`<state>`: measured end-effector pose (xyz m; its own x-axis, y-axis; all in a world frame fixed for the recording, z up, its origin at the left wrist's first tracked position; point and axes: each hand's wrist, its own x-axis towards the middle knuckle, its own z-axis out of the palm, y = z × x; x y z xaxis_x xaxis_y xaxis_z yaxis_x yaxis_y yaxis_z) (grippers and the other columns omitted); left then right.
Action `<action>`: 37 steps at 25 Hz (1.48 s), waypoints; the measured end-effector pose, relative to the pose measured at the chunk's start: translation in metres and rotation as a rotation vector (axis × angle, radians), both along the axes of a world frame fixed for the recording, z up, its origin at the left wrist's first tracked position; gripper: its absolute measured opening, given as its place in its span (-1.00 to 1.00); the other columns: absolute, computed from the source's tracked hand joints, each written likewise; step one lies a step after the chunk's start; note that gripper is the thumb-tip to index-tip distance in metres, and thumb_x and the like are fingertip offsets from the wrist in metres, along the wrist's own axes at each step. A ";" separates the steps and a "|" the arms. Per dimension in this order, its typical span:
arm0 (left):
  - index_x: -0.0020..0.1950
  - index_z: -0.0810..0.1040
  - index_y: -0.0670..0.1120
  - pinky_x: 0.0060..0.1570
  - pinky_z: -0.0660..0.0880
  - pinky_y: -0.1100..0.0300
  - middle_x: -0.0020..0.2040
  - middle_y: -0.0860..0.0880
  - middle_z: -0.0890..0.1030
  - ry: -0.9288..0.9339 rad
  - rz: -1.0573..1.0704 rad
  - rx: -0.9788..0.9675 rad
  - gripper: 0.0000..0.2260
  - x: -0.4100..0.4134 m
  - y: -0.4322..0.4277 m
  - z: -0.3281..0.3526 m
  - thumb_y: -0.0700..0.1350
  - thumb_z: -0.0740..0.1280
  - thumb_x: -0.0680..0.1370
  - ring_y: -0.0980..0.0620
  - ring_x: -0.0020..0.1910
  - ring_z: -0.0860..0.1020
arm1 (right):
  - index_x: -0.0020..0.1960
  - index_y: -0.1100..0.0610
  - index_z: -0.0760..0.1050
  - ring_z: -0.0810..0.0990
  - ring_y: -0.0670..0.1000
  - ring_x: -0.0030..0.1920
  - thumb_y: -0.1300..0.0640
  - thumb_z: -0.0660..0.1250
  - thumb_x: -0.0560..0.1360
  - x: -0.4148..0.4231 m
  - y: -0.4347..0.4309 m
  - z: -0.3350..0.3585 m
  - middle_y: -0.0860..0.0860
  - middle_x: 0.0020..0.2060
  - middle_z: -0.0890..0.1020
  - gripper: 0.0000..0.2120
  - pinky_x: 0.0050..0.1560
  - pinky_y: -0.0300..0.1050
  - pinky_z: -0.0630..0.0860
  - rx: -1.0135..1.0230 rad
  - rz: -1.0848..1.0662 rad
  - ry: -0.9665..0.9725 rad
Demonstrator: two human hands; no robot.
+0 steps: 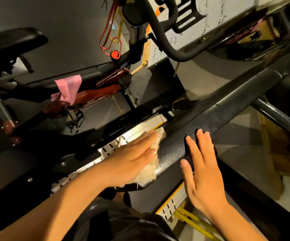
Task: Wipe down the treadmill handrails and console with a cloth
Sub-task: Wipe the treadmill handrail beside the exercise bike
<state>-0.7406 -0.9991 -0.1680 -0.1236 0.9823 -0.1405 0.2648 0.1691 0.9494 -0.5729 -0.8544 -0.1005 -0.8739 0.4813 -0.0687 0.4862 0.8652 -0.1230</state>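
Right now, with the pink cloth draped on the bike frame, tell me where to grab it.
Pinch the pink cloth at its loose lower flap, which hangs free below the bike's frame tube. Come from the near side, fingers under the tube. The upper part lies against the tube, so it probably gives less to pinch.

Cannot see most of the cloth (150, 171), covered by the flat left hand (132, 160). Cannot read the handwriting on the whiteboard (210, 18): too small and smeared. Cannot make out the shiny panel (262, 37) at top right, blurred and cut off by the edge. Bike saddle (10, 39) cut off at the left edge
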 end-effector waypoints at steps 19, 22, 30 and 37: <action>0.37 0.41 -0.25 0.36 0.27 -0.29 0.39 -0.26 0.40 1.176 -0.335 0.124 -0.55 0.037 0.170 0.050 -0.12 0.12 0.52 -0.34 0.27 0.43 | 0.31 0.00 0.44 0.33 -0.26 0.39 0.04 0.14 0.57 0.070 0.079 0.012 -0.26 0.31 0.41 -0.66 0.36 -0.38 0.25 -0.316 -0.312 0.676; 0.56 0.00 -0.24 0.48 0.01 -0.22 0.57 -0.25 -0.02 1.101 -0.242 0.111 -0.40 0.043 0.259 0.061 -0.15 0.15 0.57 -0.26 0.55 -0.07 | 0.32 0.08 0.48 0.40 -0.16 0.38 0.06 0.14 0.57 0.055 0.105 0.009 -0.09 0.32 0.50 -0.64 0.38 -0.26 0.31 -0.400 -0.379 0.832; 0.59 -0.08 0.01 0.54 -0.03 -0.03 0.60 -0.01 -0.06 0.670 -0.094 0.016 -0.36 0.039 0.176 0.063 -0.02 0.18 0.60 0.04 0.57 -0.12 | 0.41 0.12 0.40 0.12 0.19 0.52 0.04 0.13 0.56 -0.016 0.122 -0.031 0.15 0.44 0.35 -0.56 0.49 0.20 0.07 -0.104 -0.170 0.630; 0.58 -0.10 0.07 0.47 -0.04 0.30 0.58 0.19 -0.15 0.741 0.028 -0.012 -0.30 0.044 0.167 0.060 -0.03 0.28 0.59 0.22 0.54 -0.15 | 0.51 0.09 0.22 0.06 0.07 0.54 0.09 0.03 0.64 -0.008 0.250 -0.017 0.07 0.53 0.16 -0.57 0.51 0.13 0.07 -0.083 -0.472 0.595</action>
<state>-0.6963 -0.8318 -0.1078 -0.2155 0.9763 -0.0217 0.8306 0.1949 0.5217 -0.5810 -0.6043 -0.1179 -0.4777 0.8266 0.2974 0.6334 0.5587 -0.5354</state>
